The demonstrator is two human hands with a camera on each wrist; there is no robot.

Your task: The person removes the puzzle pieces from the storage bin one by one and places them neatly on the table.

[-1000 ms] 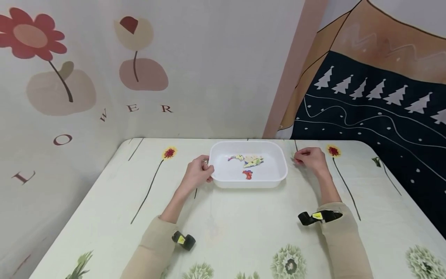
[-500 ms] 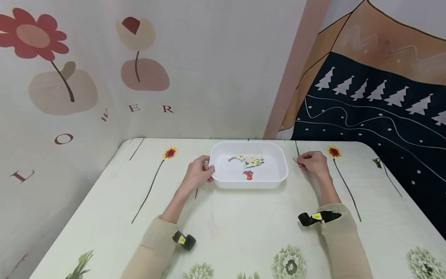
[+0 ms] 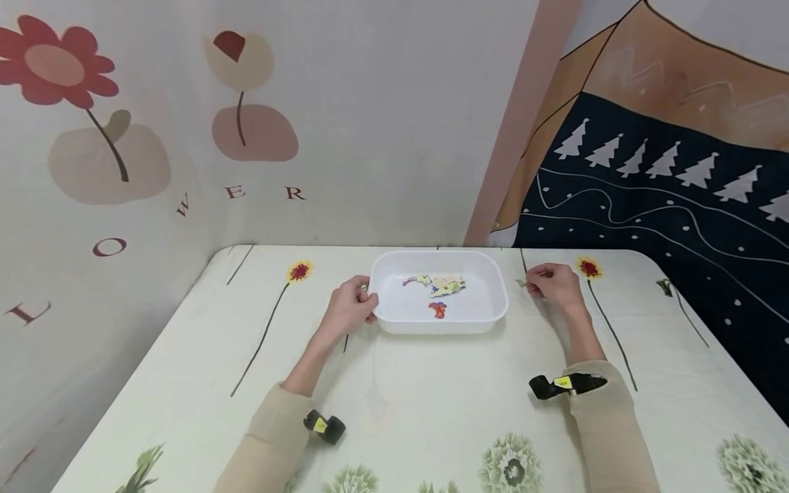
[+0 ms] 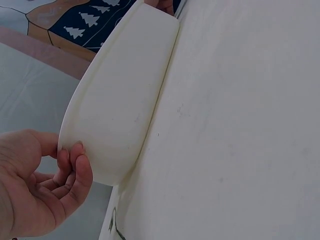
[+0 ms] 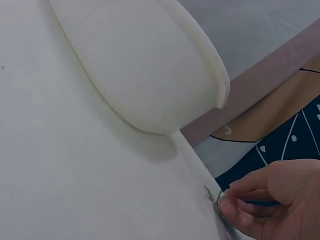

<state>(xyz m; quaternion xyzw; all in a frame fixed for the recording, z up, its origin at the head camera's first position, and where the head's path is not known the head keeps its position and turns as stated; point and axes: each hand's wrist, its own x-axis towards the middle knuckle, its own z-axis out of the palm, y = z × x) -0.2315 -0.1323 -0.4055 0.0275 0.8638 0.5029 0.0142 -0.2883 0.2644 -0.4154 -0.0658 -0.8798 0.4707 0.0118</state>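
A white rectangular plastic tray (image 3: 394,311) stands at the far middle of the table. Inside it lie pale yellow, multicoloured flat pieces (image 3: 448,286) and a small red-and-blue piece (image 3: 438,309). At the tray's left end, my left hand (image 3: 348,306) grips the rim between thumb and curled fingers; the left wrist view shows this grip (image 4: 37,182) close up. My right hand (image 3: 555,284) is apart from the tray, to its right. Its fingers hang loosely bent, tips low by a printed leaf (image 5: 208,193) on the cloth.
A pale tablecloth (image 3: 431,397) printed with flowers covers the table. Its far edge meets a light wall hanging (image 3: 370,137) with flower prints. A dark hanging with white trees (image 3: 666,198) borders the right side. Black cameras (image 3: 325,427) sit on both wrists.
My right hand has shifted slightly right and nearer to me, uncovering more of the printed leaf. My left hand and the tray stay in place.
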